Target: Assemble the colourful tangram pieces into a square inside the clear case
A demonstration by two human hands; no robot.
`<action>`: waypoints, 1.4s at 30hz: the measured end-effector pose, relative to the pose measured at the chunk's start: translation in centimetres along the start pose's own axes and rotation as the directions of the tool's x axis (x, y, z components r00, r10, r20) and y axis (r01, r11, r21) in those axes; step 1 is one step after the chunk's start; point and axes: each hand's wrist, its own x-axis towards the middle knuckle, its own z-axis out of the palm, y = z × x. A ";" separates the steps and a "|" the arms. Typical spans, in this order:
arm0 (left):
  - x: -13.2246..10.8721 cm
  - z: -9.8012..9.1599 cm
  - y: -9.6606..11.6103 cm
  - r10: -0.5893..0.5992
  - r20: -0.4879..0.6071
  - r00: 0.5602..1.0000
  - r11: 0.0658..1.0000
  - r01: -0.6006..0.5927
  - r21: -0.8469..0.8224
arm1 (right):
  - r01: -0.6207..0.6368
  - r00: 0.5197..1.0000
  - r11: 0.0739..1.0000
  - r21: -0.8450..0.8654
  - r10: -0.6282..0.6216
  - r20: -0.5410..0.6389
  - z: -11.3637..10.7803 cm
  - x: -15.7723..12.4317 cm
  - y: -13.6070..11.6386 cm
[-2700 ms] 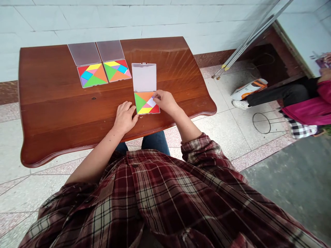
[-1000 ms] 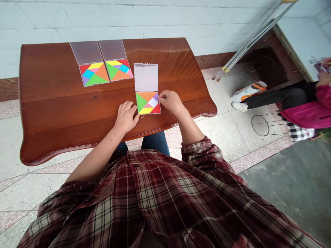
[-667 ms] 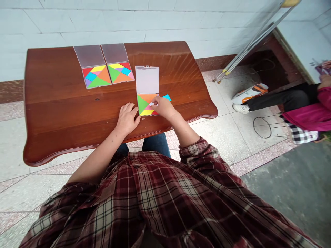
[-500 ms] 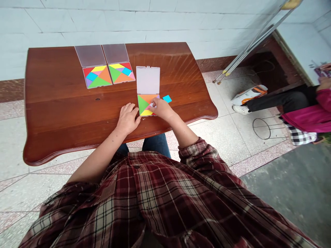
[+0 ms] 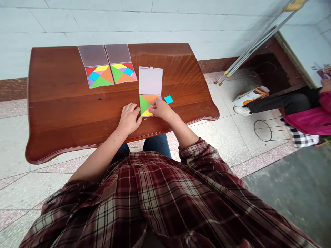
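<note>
I cannot tell if my right grip (image 5: 160, 108) clenches a piece of the multicoloured plastic tangram (image 5: 144, 105); the cyan plastic square (image 5: 168, 100) lies just to its right

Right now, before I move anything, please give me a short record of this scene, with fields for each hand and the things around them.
Left hand: resting on table, beside open case
Right hand: fingertips on tangram pieces in open case
Loose piece: blue piece, on table, right of case
Other: two filled cases, open
Nearby: seated person, pink sleeve
</note>
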 end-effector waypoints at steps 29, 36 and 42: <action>0.2 -0.1 -0.1 0.003 -0.008 1.000 1.000 -0.003 -0.008 | 0.067 0.998 0.973 0.219 -0.063 -0.023 -1.1 0.8 1.2; 0.1 0.1 -0.2 -0.005 -0.010 1.000 1.000 0.005 -0.008 | 0.033 0.960 0.965 0.261 0.042 -0.276 -3.3 0.9 5.3; 0.1 0.2 -0.3 -0.004 -0.016 1.000 1.000 0.004 -0.007 | -0.107 0.957 0.981 0.163 0.146 -0.252 -3.0 0.5 7.9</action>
